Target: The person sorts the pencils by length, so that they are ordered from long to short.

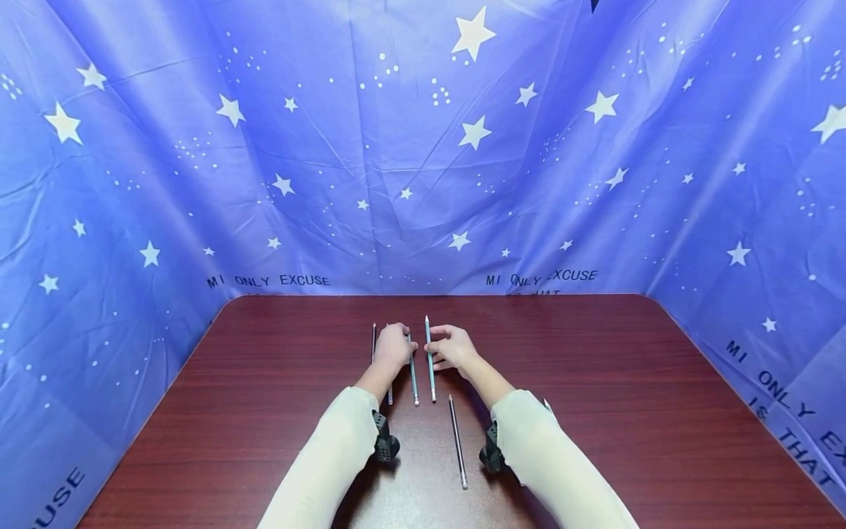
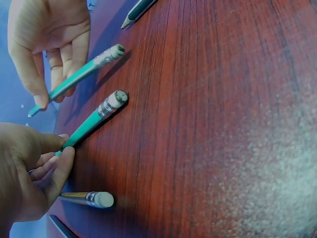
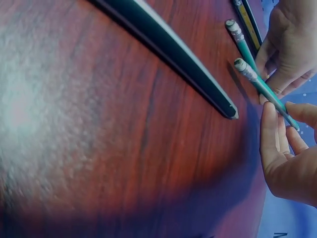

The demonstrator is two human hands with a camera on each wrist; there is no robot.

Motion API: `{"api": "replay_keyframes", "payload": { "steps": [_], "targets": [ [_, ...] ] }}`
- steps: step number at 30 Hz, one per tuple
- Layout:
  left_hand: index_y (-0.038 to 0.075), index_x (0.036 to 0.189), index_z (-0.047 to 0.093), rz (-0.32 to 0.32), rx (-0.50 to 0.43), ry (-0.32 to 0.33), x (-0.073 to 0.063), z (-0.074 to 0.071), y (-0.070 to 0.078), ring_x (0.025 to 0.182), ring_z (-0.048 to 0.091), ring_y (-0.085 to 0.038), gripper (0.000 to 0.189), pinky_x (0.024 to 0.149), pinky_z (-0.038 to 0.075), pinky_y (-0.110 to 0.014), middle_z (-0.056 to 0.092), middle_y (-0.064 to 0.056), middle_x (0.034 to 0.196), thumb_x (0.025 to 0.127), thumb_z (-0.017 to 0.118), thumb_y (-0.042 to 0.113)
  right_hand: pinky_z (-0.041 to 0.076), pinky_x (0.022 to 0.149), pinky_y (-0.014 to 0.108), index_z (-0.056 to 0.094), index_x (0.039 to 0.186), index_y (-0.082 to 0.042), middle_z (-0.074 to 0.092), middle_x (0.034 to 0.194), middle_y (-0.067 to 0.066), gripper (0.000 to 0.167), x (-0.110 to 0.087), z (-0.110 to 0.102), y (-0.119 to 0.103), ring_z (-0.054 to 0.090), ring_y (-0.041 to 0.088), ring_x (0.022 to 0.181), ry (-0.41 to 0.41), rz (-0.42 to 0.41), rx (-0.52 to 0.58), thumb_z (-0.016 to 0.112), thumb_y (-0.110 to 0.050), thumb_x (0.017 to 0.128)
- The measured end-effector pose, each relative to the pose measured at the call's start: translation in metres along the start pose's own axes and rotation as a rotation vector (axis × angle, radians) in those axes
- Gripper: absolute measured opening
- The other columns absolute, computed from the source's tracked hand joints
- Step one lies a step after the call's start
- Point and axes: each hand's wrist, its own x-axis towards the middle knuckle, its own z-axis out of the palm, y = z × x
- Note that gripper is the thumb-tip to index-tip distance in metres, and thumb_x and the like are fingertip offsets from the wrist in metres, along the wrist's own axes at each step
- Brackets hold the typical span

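My left hand (image 1: 393,347) pinches a teal pencil (image 2: 88,124) between thumb and fingers, its eraser end pointing toward me, low over the table. Just right of it, my right hand (image 1: 456,348) pinches a second teal pencil (image 1: 431,376) that stands almost parallel, tip away from me. In the right wrist view this second pencil (image 3: 270,93) is held by thumb and fingertips, its shadow on the wood apart from it. Beside my left hand lie a yellow-striped pencil (image 2: 79,197) with a white eraser and a dark pencil (image 1: 374,334), both partly hidden by the hand.
A black pencil (image 1: 457,441) lies on the dark red wooden table (image 1: 634,411), nearer to me, between the forearms. A small pointed tip (image 1: 546,404) shows beside the right sleeve. Blue star-printed cloth (image 1: 410,147) hangs behind the table and along both sides.
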Motion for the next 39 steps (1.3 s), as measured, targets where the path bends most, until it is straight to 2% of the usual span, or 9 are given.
{"api": "replay_keyframes", "payload": {
  "steps": [9, 18, 34, 39],
  "targets": [
    [0.001, 0.111, 0.063, 0.004, 0.030, 0.011, 0.002, 0.000, 0.000, 0.091, 0.063, -0.024, 0.034, 0.084, 0.054, -0.036, 0.068, -0.012, 0.102, 0.081, 0.071, 0.016, 0.057, 0.051, 0.027, 0.055, 0.124, -0.002, 0.066, 0.078, 0.010, 0.042, 0.004, 0.002, 0.008, 0.057, 0.012, 0.055, 0.020, 0.024, -0.011, 0.064, -0.001, 0.083],
    [0.001, 0.110, 0.063, 0.000, 0.020, 0.011, 0.001, -0.001, 0.001, 0.087, 0.063, -0.022, 0.033, 0.081, 0.054, -0.035, 0.069, -0.011, 0.099, 0.081, 0.072, 0.016, 0.056, 0.049, 0.025, 0.057, 0.123, -0.001, 0.068, 0.082, 0.013, 0.040, 0.005, 0.003, 0.009, 0.056, 0.013, 0.055, 0.025, 0.017, -0.043, 0.064, -0.002, 0.084],
    [0.001, 0.112, 0.062, -0.005, 0.009, 0.001, 0.000, 0.001, 0.001, 0.085, 0.062, -0.022, 0.034, 0.079, 0.054, -0.035, 0.068, -0.012, 0.100, 0.082, 0.071, 0.015, 0.055, 0.048, 0.024, 0.058, 0.122, 0.001, 0.065, 0.075, 0.009, 0.040, 0.002, 0.007, 0.013, 0.054, 0.012, 0.053, 0.037, -0.042, -0.103, 0.065, -0.003, 0.083],
    [0.001, 0.112, 0.062, -0.005, 0.009, 0.001, 0.000, 0.000, 0.000, 0.082, 0.061, -0.021, 0.034, 0.077, 0.054, -0.034, 0.068, -0.012, 0.096, 0.082, 0.071, 0.015, 0.054, 0.048, 0.024, 0.059, 0.120, 0.001, 0.063, 0.072, 0.007, 0.039, 0.001, 0.008, 0.014, 0.054, 0.012, 0.052, 0.042, -0.054, -0.118, 0.066, -0.004, 0.082]
  ]
}}
